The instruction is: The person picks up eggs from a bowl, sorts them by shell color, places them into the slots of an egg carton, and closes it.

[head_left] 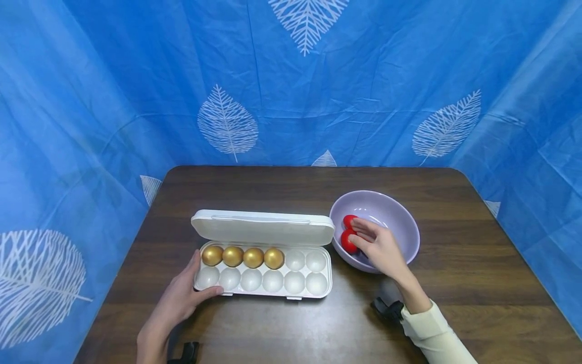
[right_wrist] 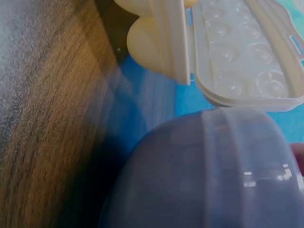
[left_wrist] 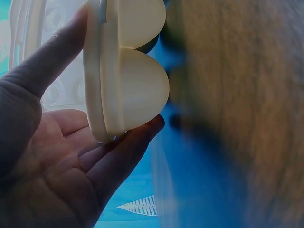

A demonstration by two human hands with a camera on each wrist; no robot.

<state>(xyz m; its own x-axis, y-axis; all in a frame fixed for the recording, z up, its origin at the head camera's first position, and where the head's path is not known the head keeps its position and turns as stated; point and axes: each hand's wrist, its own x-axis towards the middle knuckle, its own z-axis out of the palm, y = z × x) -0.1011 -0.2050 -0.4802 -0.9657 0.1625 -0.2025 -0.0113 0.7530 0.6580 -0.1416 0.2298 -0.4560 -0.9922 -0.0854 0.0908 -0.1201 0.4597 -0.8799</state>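
A white egg carton (head_left: 263, 293) lies with its lid (head_left: 268, 230) raised; several golden eggs (head_left: 253, 258) fill the left part of its back row. My left hand (head_left: 179, 296) holds the carton's left end, thumb on the front rim and fingers along the side. In the left wrist view, fingertips reach under a cup (left_wrist: 142, 90). Over the lilac bowl (head_left: 406, 230), my right hand (head_left: 379, 247) has its thumb and fingers spread at two red eggs (head_left: 348, 242). The right wrist view mostly shows the bowl's outer wall (right_wrist: 175, 175), which hides nearly all of that hand.
Both things stand on a dark wooden table (head_left: 454, 283), the bowl right beside the carton's right end. A blue curtain (head_left: 336, 101) with white leaf prints surrounds the table at the back and sides.
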